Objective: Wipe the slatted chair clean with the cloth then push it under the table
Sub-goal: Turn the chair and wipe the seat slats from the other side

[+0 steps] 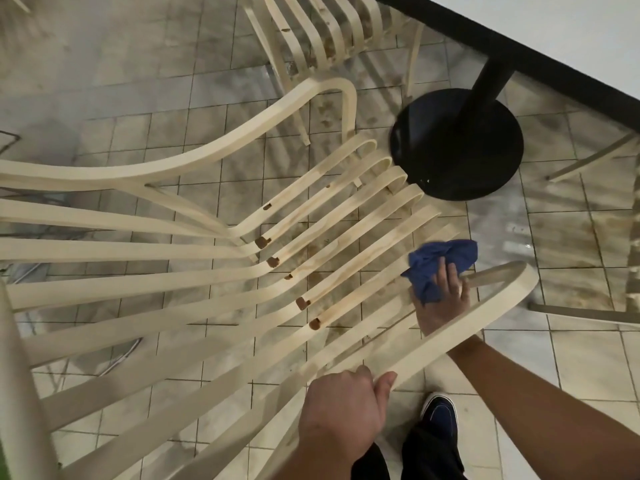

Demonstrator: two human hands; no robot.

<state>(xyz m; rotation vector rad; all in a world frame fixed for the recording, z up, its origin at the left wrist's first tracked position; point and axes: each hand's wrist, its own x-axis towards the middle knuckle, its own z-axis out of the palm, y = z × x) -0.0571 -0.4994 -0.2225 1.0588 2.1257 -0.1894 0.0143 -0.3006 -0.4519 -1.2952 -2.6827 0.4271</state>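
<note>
The slatted chair (104,249) stands on the tiled floor (571,358), its seat front near the black base (457,143) of the desk (554,46). Our right hand (446,299) grasps the blue cloth (440,261) against the outer seat slat. Our left hand (343,407) is clenched around the armrest (485,310) just beside it. A second chair (325,29) stands beyond.
</note>
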